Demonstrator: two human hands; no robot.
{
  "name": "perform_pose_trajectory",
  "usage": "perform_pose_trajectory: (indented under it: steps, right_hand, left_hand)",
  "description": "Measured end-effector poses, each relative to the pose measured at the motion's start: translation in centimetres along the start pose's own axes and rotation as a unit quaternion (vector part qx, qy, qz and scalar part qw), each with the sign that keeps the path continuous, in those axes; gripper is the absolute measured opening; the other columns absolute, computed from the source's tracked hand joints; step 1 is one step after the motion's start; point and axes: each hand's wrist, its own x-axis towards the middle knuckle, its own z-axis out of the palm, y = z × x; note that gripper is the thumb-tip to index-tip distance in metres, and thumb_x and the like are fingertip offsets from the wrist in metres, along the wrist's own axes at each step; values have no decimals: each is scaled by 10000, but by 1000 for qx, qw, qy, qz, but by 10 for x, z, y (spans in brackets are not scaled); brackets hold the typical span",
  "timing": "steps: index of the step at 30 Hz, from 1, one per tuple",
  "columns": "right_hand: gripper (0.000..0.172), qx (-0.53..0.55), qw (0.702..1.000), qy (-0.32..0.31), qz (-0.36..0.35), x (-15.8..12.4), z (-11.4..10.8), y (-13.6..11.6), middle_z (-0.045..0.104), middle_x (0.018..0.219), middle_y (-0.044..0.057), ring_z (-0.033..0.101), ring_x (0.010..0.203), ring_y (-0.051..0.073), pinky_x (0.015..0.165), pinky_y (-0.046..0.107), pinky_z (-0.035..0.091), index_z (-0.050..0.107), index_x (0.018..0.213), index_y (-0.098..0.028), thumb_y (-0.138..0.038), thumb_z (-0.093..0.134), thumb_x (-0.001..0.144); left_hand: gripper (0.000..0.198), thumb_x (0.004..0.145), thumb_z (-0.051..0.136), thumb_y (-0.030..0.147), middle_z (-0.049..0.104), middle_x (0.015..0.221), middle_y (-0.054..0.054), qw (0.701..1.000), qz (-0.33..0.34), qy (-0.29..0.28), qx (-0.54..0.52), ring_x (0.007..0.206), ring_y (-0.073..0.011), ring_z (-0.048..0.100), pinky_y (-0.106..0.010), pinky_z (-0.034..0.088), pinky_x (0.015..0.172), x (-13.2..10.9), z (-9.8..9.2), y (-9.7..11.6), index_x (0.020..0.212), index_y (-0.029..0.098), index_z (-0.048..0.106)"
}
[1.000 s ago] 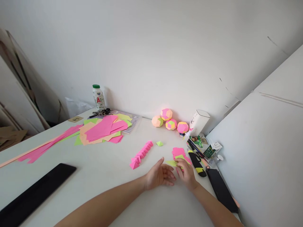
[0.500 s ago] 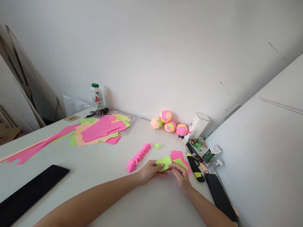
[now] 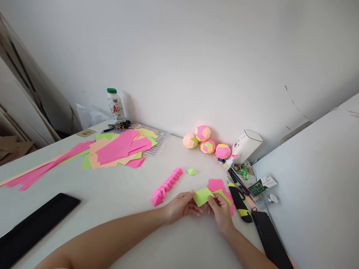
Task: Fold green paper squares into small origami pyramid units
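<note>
A small light-green piece of paper (image 3: 203, 196) is held up between my two hands, just above the table. My left hand (image 3: 183, 205) has its thumb at the paper's left corner, with the fingers curled underneath. My right hand (image 3: 220, 213) pinches the right edge between thumb and fingers. Behind that hand lie another green paper piece (image 3: 223, 195) and pink paper pieces (image 3: 215, 184). A row of folded pink paper units (image 3: 166, 185) runs beyond my left hand, and one folded green paper unit (image 3: 191, 172) sits alone near its far end.
Several faceted paper balls (image 3: 207, 146) stand by the wall. At right are a white container (image 3: 248, 145), a black-yellow utility knife (image 3: 240, 203) and a black case (image 3: 270, 235). Leftward lie stacked coloured paper strips (image 3: 114, 149), a bottle (image 3: 116, 108), keys (image 3: 119, 126) and a black flat device (image 3: 39, 228).
The green paper has turned between my hands. My left thumb has slid from its face to its corner, and the left fingers have spread more. The whole view has shifted slightly.
</note>
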Motion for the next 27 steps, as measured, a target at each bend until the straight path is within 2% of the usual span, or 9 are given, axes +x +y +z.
perform_pose_trajectory:
  steps: [2, 4, 7, 10, 14, 19, 24, 27]
  right_hand:
    - [272, 0, 1000, 20, -2, -3, -1, -1, 574, 484, -36, 478, 390, 101, 376, 204, 368, 549, 725, -177, -415, 674, 761]
    - [282, 5, 1000, 12, 0, -6, 0, -3, 573, 451, -39, 478, 369, 99, 360, 195, 362, 516, 731, -184, -426, 651, 784]
    - [295, 5, 1000, -11, 2, -10, 3, -7, 618, 481, -14, 545, 404, 119, 398, 212, 427, 484, 717, -191, -430, 635, 800]
    - [308, 12, 1000, -25, 13, -14, 6, -9, 624, 478, -10, 561, 402, 125, 392, 215, 438, 468, 679, -194, -424, 622, 814]
    - [268, 27, 997, -66, 19, -17, 4, -7, 640, 500, 2, 582, 415, 133, 396, 221, 450, 518, 706, -179, -398, 606, 834]
    - [268, 64, 992, -104, 46, -16, 0, -2, 632, 463, 2, 584, 389, 145, 375, 226, 434, 529, 721, -177, -408, 590, 842]
    - [271, 52, 990, -120, 53, -15, -4, 2, 526, 354, -63, 460, 265, 90, 326, 188, 310, 518, 699, -180, -398, 609, 830]
    - [286, 59, 989, -114, 73, -15, -4, 3, 528, 415, -59, 417, 292, 71, 329, 185, 262, 520, 687, -180, -413, 657, 783]
  left_hand:
    - [431, 823, 538, 503, 652, 818, -129, 999, -4, 31, -11, 769, -223, 657, -376, 488, 763, 1, -1, 0, 858, 80, 610]
    - [386, 815, 567, 478, 646, 764, -105, 998, -9, 52, -18, 739, -224, 665, -373, 493, 737, 1, 0, 0, 813, 92, 586]
    - [380, 813, 568, 481, 660, 742, -110, 999, -5, 37, -14, 742, -223, 669, -362, 495, 726, -3, 1, 0, 841, 103, 563]
    - [365, 782, 615, 466, 660, 708, -74, 1000, 6, 24, 9, 650, -179, 649, -299, 496, 610, -6, 0, -1, 882, 118, 564]
    - [343, 706, 697, 442, 616, 549, -6, 999, -11, 34, 41, 474, -121, 569, -234, 434, 465, -7, -2, -1, 761, 134, 556]
    - [339, 673, 728, 426, 616, 532, -3, 999, -28, 25, 25, 459, -113, 556, -234, 420, 475, -6, -4, 2, 732, 134, 567]
    - [350, 618, 777, 400, 636, 586, -24, 999, -43, 16, 12, 493, -109, 555, -241, 418, 511, -5, -8, 3, 716, 121, 589]
    - [361, 584, 802, 386, 599, 524, 4, 999, -47, 22, 4, 455, -87, 508, -216, 358, 478, -4, -8, 4, 677, 133, 563]
